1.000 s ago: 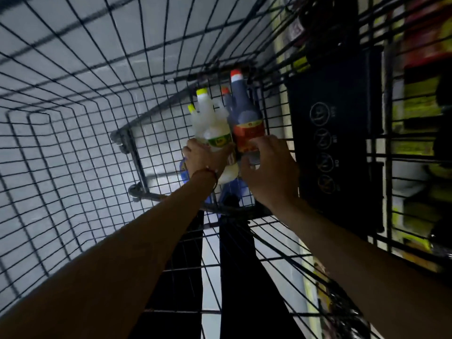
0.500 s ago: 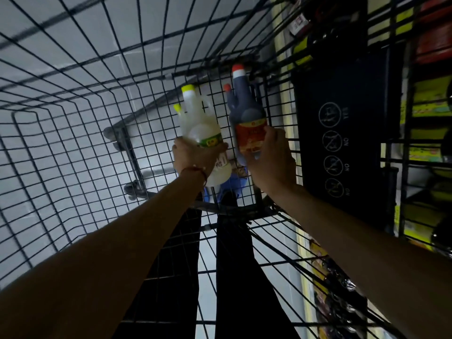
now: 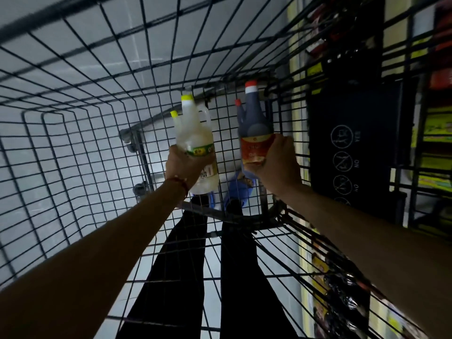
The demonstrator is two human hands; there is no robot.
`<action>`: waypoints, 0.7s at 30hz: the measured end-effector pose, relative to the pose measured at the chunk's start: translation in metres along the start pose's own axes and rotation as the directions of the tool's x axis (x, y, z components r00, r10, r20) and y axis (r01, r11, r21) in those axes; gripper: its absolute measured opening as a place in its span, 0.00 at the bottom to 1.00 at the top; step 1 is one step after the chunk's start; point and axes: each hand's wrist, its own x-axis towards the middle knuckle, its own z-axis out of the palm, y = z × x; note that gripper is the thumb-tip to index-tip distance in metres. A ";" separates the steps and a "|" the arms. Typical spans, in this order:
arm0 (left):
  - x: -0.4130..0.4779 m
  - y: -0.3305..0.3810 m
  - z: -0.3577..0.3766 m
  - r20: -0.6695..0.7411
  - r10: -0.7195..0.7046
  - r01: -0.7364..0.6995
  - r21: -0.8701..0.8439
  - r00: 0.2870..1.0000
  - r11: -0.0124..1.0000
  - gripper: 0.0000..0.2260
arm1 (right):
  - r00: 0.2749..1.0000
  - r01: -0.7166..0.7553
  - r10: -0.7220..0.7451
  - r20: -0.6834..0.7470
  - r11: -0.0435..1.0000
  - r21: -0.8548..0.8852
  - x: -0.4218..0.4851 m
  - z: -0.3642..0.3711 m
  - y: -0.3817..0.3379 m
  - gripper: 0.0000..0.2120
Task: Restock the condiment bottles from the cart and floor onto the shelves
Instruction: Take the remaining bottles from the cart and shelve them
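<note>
Pale bottle (image 3: 193, 133) behind left hand (image 3: 183, 165), dark bottle (image 3: 254, 123) behind right hand (image 3: 279, 165).

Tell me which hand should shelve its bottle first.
Right, probably. The right hand grips the dark bottle on the side nearest the shelves; the left hand holds the pale bottle farther from them.
</note>
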 end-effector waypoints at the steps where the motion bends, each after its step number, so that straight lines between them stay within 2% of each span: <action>1: -0.001 0.002 0.001 0.003 0.004 -0.003 -0.013 1.000 1.000 0.43 | 1.000 -0.007 0.007 0.021 1.000 0.016 0.002 0.001 -0.003 0.50; 4: -0.001 0.006 0.005 -0.014 -0.028 0.028 -0.056 1.000 0.998 0.39 | 0.990 -0.072 0.058 0.130 0.992 0.103 0.012 0.009 -0.014 0.54; 5: 0.000 0.007 0.006 -0.014 -0.045 0.044 -0.072 0.999 0.996 0.40 | 0.985 -0.111 0.087 0.152 0.981 0.158 0.016 0.012 -0.016 0.55; 8: 0.009 -0.001 0.007 -0.014 -0.015 0.014 -0.070 1.000 0.997 0.55 | 0.978 -0.200 0.161 0.136 0.910 0.362 0.026 0.019 -0.017 0.50; 9: 0.011 -0.004 0.006 -0.014 -0.016 0.015 -0.067 1.000 0.998 0.56 | 0.976 -0.214 0.175 0.129 0.885 0.413 0.027 0.021 -0.017 0.49; 11: 0.006 -0.001 0.005 -0.033 -0.023 0.021 -0.041 0.999 0.999 0.53 | 0.974 -0.225 0.186 0.127 0.846 0.484 0.029 0.025 -0.014 0.48; 15: 0.000 0.004 0.011 -0.146 -0.011 0.026 0.097 0.989 0.995 0.40 | 0.976 -0.217 0.174 0.135 0.866 0.451 0.029 0.025 -0.011 0.45; 17: -0.003 0.004 0.010 -0.180 -0.005 0.034 0.161 0.984 0.986 0.38 | 0.975 -0.200 0.141 0.171 0.890 0.409 0.026 0.025 -0.009 0.38; 19: -0.007 0.004 0.004 -0.154 -0.001 0.026 0.156 0.988 0.987 0.38 | 0.973 -0.186 0.111 0.200 0.893 0.410 0.018 0.025 -0.006 0.33; 21: -0.015 0.000 -0.005 -0.118 -0.001 0.017 0.142 0.993 0.990 0.41 | 0.972 -0.192 0.103 0.213 0.868 0.457 0.003 0.024 -0.002 0.35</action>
